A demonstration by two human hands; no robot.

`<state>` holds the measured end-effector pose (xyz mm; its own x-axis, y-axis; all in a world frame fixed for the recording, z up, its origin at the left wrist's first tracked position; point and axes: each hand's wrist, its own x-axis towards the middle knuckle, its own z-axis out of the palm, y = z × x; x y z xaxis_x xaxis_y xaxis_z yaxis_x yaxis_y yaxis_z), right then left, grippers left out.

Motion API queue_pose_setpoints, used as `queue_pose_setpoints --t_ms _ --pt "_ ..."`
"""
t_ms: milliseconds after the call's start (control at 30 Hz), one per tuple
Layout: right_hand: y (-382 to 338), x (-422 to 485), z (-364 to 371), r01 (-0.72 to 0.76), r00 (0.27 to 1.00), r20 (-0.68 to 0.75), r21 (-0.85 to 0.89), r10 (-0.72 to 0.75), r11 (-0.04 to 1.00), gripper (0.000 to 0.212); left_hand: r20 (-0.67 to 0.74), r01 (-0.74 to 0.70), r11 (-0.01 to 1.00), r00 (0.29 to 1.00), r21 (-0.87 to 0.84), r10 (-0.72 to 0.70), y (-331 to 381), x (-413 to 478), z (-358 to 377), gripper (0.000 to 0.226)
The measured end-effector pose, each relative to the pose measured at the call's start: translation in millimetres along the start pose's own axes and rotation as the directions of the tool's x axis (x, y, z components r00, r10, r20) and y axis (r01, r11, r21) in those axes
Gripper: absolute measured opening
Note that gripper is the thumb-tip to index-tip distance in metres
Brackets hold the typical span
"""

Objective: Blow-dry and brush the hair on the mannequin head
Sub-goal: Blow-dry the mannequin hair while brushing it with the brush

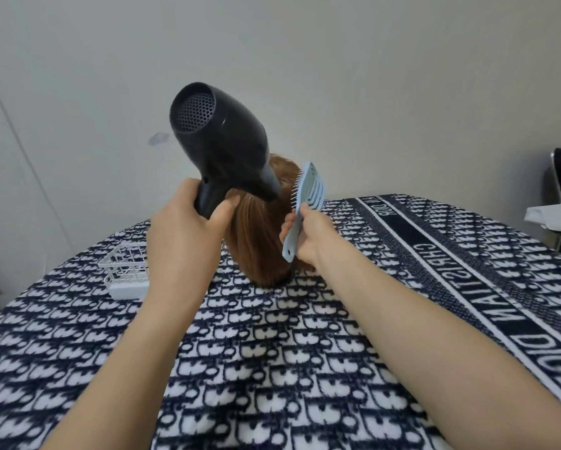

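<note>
With left hand [188, 222] curled round the hair dryer [220, 141] handle and right hand [315, 235] gripping the blue brush [306, 196], aim nozzle down the mannequin head [256, 245] standing on the surface [272, 336]; draw bristles from crown to ends, following the air.

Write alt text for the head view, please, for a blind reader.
A person's left hand aims a black hair dryer at a mannequin head's auburn hair while the right hand holds a light blue brush beside it.
</note>
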<state>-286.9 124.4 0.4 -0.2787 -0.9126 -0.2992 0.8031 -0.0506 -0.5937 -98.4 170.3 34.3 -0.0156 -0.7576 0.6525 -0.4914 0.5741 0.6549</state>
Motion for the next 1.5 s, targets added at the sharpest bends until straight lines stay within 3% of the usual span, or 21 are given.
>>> queue_pose_setpoints --t_ms 267,667,1033,1133,1367,1500 --pt "20.3 29.6 -29.8 -0.196 0.966 -0.140 0.147 0.216 0.970 0.042 0.065 0.047 0.995 0.997 -0.084 -0.042 -5.4 0.7 4.9 0.024" --pt "54.9 41.0 -77.4 -0.332 0.892 -0.279 0.134 0.357 0.934 0.046 0.103 0.047 0.996 0.994 -0.072 -0.040 -13.8 0.1 13.2 0.025" --pt "62.1 21.6 -87.0 -0.257 0.867 -0.440 0.007 0.234 0.966 0.047 0.094 -0.011 0.999 0.996 0.034 0.008 -21.3 -6.4 17.8 0.027" --pt "62.4 19.6 -91.0 -0.203 0.855 -0.473 0.068 0.211 0.977 0.043 0.126 0.030 0.999 0.992 -0.024 -0.027 -20.4 -6.8 19.3 0.025" --pt "66.2 18.6 -100.0 -0.171 0.829 -0.524 0.099 0.197 0.980 0.037 0.068 -0.074 0.991 0.995 0.109 0.067 -17.3 -11.2 18.7 0.025" --pt "66.0 18.4 -100.3 -0.171 0.819 -0.538 0.101 0.198 0.980 0.038 0.087 -0.071 0.994 0.994 0.080 0.064 -16.6 -13.2 20.2 0.023"
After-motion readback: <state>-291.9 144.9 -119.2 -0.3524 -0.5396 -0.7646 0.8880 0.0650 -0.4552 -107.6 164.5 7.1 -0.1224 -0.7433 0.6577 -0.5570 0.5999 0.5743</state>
